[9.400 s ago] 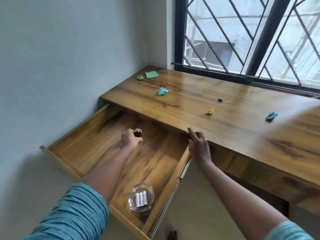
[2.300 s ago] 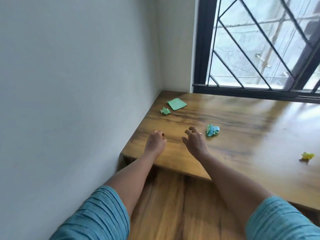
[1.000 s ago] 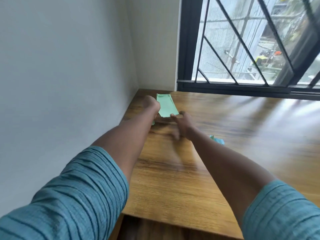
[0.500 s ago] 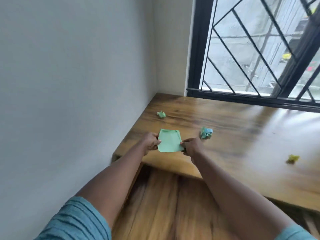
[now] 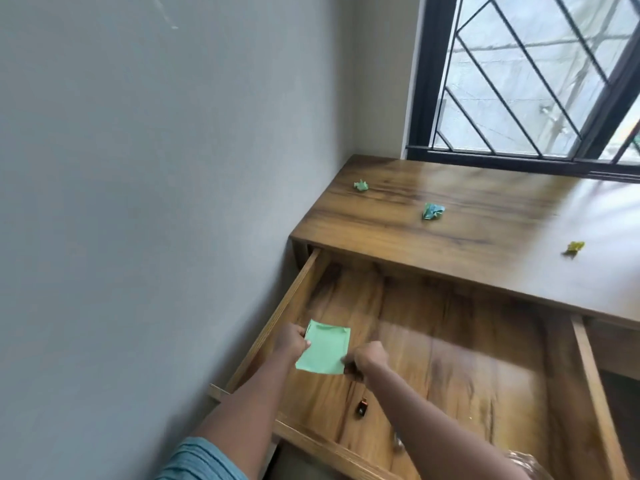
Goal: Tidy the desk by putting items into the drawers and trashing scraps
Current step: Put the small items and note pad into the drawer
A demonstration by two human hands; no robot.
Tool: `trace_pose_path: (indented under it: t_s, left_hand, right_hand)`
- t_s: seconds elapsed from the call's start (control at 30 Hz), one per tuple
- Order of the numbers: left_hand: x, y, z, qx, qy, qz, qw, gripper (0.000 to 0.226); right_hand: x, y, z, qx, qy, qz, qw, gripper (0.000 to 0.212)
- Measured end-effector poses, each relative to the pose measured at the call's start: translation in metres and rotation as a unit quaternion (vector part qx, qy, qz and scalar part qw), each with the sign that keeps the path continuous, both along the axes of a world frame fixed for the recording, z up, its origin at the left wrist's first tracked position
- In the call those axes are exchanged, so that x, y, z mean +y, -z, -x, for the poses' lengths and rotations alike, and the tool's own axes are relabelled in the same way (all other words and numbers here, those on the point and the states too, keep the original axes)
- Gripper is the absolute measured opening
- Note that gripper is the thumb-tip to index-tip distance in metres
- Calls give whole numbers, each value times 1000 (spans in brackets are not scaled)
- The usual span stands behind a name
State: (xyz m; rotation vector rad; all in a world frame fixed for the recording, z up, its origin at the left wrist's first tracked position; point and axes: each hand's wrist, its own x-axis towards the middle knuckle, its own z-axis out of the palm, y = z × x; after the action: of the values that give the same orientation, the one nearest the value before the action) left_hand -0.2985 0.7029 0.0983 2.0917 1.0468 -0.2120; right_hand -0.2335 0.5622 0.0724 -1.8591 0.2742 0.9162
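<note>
Left hand [image 5: 292,341] and right hand [image 5: 369,356] each pinch a side of the green note [image 5: 323,348] with curled fingers, holding it over the open drawer [image 5: 287,306], three scraps [image 5: 433,211] up on the counter [image 5: 485,237].

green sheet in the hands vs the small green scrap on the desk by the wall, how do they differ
The green sheet is flat; the green scrap is crumpled into a wad. The sheet looks much larger than the scrap. The sheet is pinched between the left hand and right hand over the open drawer; the scrap lies untouched on the desk. Both are light green paper.
</note>
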Motion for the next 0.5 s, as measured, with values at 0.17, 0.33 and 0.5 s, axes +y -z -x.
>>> trace_pose_path:
  t_s: [0.17, 0.33, 0.5]
  left_hand:
    - [-1, 23, 13, 47, 30, -58, 997, 31]
    - [-2, 43, 21, 79, 51, -102, 990, 36]
    - [2, 53, 28, 83, 60, -107, 989, 37]
  right_hand:
    - [9, 25, 25, -7, 18, 38, 999, 3]
    - [12, 40, 43, -10, 1, 85, 996, 7]
    - [19, 53, 56, -11, -4, 113, 994, 9]
